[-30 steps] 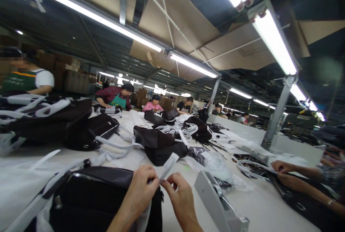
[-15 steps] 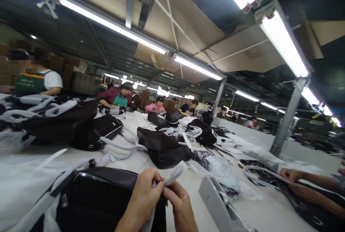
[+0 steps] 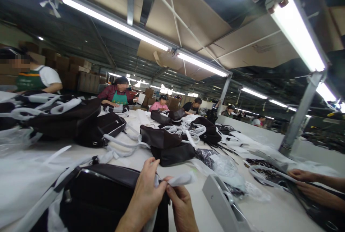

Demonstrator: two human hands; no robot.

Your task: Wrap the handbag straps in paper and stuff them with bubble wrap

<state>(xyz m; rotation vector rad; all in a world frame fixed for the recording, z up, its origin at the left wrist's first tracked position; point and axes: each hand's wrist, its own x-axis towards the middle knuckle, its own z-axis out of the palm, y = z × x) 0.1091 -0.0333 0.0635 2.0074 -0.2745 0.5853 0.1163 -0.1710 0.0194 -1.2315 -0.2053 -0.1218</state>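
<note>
Bag (image 3: pixel 102 196) on table (image 3: pixel 196 210), device (image 3: pixel 219 201) to its right, heaped bags (image 3: pixel 160 137) behind

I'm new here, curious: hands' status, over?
Left hand, right hand: pinching white strip. Black bag by left hand. Gray tool beside right hand, not touching.

A grey holder (image 3: pixel 219 201) is standing just to the right of the right hand (image 3: pixel 183 203), and a clear plastic packet (image 3: pixel 226 169) is lying beyond it. Dark bags (image 3: pixel 172 156) are sitting straight ahead of both hands, while a larger black pile (image 3: pixel 67 120) is rising ahead and to the left of the left hand (image 3: pixel 144 192). Far to the hands' right, a co-worker's hands (image 3: pixel 304 178) are gripping a pale strap. Well ahead, a person in a green apron (image 3: pixel 120 98) and another in pink (image 3: pixel 159 105) are working. High above the hands, a tube lamp (image 3: pixel 113 24) is glowing.
</note>
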